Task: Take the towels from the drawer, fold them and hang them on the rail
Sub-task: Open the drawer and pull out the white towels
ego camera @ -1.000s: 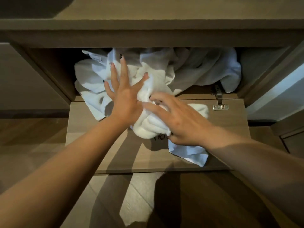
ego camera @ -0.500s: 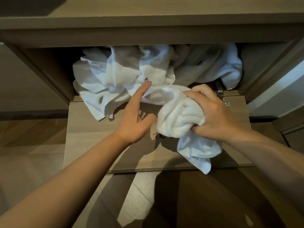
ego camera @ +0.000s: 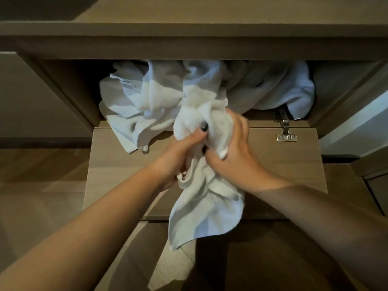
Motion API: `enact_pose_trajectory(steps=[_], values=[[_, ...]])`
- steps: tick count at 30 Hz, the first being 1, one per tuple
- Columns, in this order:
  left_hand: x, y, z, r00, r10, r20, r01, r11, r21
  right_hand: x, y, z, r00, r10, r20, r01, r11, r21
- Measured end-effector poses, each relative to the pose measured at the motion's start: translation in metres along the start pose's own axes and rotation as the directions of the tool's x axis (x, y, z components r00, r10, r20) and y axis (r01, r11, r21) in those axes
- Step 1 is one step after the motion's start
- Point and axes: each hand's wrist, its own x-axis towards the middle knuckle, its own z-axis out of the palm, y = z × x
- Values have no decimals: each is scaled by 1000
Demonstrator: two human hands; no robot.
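A crumpled white towel (ego camera: 206, 204) hangs over the front of the folded-down wooden flap (ego camera: 117, 164) of an open compartment. My left hand (ego camera: 180, 156) grips it from the left, thumb on top. My right hand (ego camera: 233, 152) clutches the same bunch from the right. The towel's upper end still runs into the heap of white towels (ego camera: 147, 99) inside the compartment. No rail is in view.
More pale towels (ego camera: 283, 89) fill the right part of the compartment. A metal hinge (ego camera: 285, 131) sits at the flap's right rear. A wooden top (ego camera: 189, 32) overhangs the opening. Wood flooring (ego camera: 42, 196) lies below, with cabinet fronts on either side.
My left hand has closed on the towel bunch beside my right hand. Both hands have drawn the towel further out, so its loose end now hangs below the flap's edge.
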Motion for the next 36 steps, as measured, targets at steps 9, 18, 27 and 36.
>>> enact_pose_trajectory(steps=[9,18,27,36], values=[[4,20,-34,820,167,-547,-145,986,82,19,30,-34,989,-60,132,75,991,-113],[-1,17,-47,536,-12,-844,-207,967,-145,117,-14,26,964,51,259,166,645,-746],[-7,9,-71,577,-68,-814,-196,956,-218,88,9,-1,996,-82,-48,42,832,-553],[7,4,-74,534,-63,-843,-189,963,-192,20,25,-64,994,-94,49,106,884,-455]])
